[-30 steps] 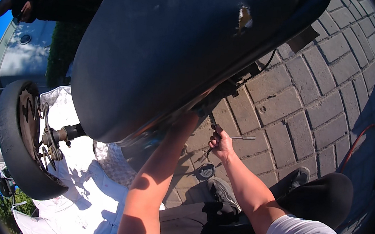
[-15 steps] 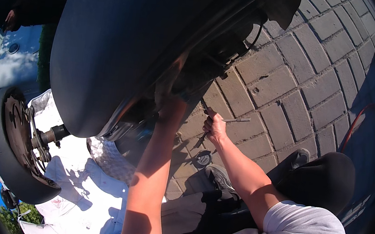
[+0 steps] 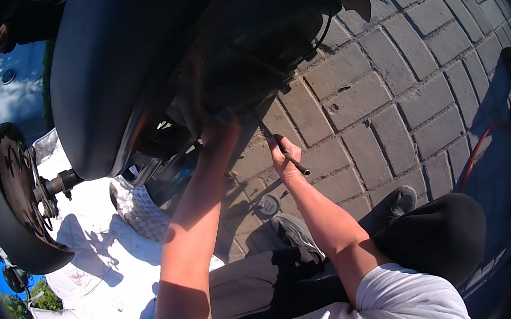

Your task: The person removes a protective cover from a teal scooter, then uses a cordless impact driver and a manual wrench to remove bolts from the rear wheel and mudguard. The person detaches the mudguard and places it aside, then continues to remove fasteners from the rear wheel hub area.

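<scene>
A large, smooth black rounded body (image 3: 99,66) fills the upper left, with a dark cavity along its right side. My left hand (image 3: 221,131) reaches into that shadow; its fingers are hidden, so what they touch does not show. To the right of the cavity, over the paving, my right hand (image 3: 284,156) is closed round a metal rod-shaped wrench (image 3: 298,164). One end, looking hollow, sticks out toward the lower right, and a thin shaft runs up-left toward the dark part.
A black curved part with a rusty brown inner face (image 3: 11,176) stands at left above a white sheet (image 3: 99,255). A small round grey object (image 3: 267,205) lies by my shoe (image 3: 297,233). Another person's hand (image 3: 3,37) shows far left. A red cable (image 3: 471,156) curves over the paving.
The wrench in my right hand has turned: its end pointed sideways right and now slants toward the lower right. My left hand stays in the cavity. The whole view has shifted slightly.
</scene>
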### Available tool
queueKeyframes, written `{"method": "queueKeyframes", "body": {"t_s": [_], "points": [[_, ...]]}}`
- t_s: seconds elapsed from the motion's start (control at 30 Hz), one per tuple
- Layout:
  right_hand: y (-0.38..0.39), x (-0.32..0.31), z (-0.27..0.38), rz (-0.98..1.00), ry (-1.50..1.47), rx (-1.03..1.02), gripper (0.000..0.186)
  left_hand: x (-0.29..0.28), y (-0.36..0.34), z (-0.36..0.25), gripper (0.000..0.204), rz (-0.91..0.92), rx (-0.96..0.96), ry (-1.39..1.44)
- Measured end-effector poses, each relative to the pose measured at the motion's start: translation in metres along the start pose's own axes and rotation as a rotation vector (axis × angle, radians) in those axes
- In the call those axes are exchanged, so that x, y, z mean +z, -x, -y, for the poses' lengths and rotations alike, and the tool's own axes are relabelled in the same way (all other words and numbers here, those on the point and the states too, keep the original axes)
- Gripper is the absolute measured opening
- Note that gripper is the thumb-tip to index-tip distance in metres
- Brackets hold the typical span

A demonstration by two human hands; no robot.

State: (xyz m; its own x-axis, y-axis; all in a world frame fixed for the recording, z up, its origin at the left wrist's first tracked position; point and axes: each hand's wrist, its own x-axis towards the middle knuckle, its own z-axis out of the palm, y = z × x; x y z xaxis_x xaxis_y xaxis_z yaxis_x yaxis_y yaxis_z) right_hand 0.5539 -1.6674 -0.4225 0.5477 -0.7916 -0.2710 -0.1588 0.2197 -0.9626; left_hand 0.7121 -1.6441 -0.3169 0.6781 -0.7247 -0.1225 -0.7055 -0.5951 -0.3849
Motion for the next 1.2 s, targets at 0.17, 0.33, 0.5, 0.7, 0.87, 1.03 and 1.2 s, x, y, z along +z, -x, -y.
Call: {"method": "queueKeyframes", "body": {"t_s": [0.17, 0.33, 0.5, 0.7, 0.87, 1.03, 1.2], "points": [[0.009, 0.001, -0.004, 0.055, 0.086, -0.13, 0.019, -0.004, -0.013, -0.001, 0.037, 0.202, -0.267, 0.204], [0.025, 0.026, -0.003, 0.069, -0.386, 0.223, 0.026, -0.009, -0.023, -0.003, 0.05, 0.382, -0.094, -0.038], [0.024, 0.03, -0.005, 0.232, -1.423, 0.936, 0.031, -0.001, -0.028, -0.013, 0.03, 0.041, 0.072, -0.073], [0.005, 0.005, 0.001, 0.316, -1.415, 1.11, 0.031, 0.005, -0.05, -0.005, 0.061, 0.407, 0.247, -0.106], [-0.002, -0.005, 0.009, 0.224, -0.934, 0.769, 0.016, 0.014, -0.057, -0.003, 0.05, 0.295, 0.242, -0.009], [0.009, 0.002, 0.006, 0.002, -0.021, -0.067, 0.02, 0.016, -0.063, 0.002, 0.053, 0.44, 0.215, -0.032], [0.028, 0.017, 0.008, 0.174, 0.289, -0.03, 0.045, 0.014, -0.067, 0.005, 0.054, 0.422, 0.254, -0.027]]}}
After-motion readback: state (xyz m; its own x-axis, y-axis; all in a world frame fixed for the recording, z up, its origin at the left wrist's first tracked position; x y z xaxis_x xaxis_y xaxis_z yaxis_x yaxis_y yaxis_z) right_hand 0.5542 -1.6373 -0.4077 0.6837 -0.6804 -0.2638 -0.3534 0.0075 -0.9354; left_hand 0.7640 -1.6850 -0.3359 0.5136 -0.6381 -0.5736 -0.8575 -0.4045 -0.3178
